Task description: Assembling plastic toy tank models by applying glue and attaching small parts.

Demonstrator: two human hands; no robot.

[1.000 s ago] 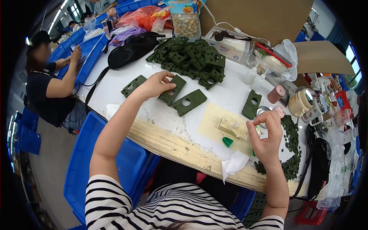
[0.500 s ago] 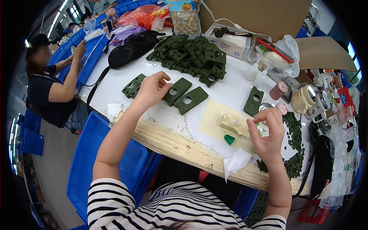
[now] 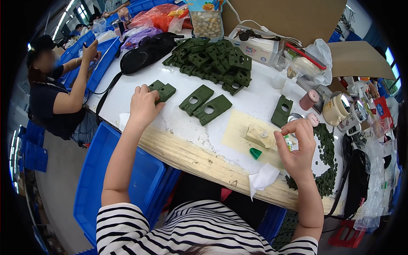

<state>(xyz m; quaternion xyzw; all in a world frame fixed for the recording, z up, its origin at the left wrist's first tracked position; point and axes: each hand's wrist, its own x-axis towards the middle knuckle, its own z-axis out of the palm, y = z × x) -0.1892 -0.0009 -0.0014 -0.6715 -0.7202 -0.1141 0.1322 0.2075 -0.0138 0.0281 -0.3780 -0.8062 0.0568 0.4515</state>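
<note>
My left hand [image 3: 144, 107] is closed with bent fingers at the near end of a dark green plastic plate [image 3: 167, 92]. Another green plate [image 3: 156, 85] lies against it, partly hidden. To their right, two similar plates [image 3: 196, 100] with round holes lie side by side. My right hand [image 3: 299, 146] is raised over the right of the table, its thumb and fingers curled around a small white-and-green tube [image 3: 290, 143], mostly hidden. Below and left of that hand are a pale yellow block [image 3: 257, 135] and a small green cap [image 3: 255, 153]. One more holed plate [image 3: 281, 111] lies beyond it.
A heap of green plates [image 3: 212, 61] sits at the back. Many small green pieces [image 3: 325, 170] lie at the right, near cups [image 3: 335, 111]. A white tissue [image 3: 262, 177] hangs at the wooden table edge [image 3: 191, 157]. Blue bins [image 3: 95, 187] stand below; another person [image 3: 57, 93] is at left.
My left hand has moved left and down, away from the pair of holed plates, to the leftmost plates, which now sit slightly farther right. My right hand stays in nearly the same place.
</note>
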